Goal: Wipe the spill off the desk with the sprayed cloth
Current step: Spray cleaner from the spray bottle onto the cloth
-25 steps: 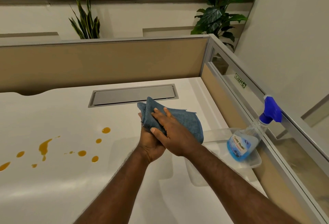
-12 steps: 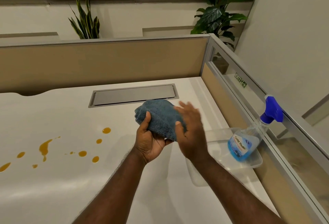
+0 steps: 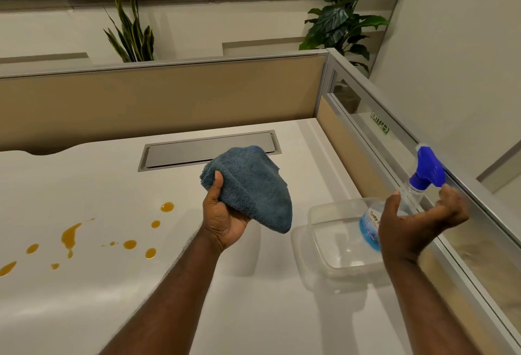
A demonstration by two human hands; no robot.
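My left hand grips a folded blue-grey cloth and holds it up above the middle of the white desk. An orange spill of several drops and a streak lies on the desk to the left of that hand. My right hand is open, fingers curved around the neck of a spray bottle with a blue trigger head, close to it but not closed on it. The bottle leans in a clear plastic tray at the desk's right side.
A grey metal cable flap is set into the desk behind the cloth. Beige partition panels wall the desk at the back and right, with a glass strip on the right. Two plants stand beyond the partition.
My right hand has left the cloth and swung right to the spray bottle. My left hand now holds the cloth alone, bunched and slightly raised.
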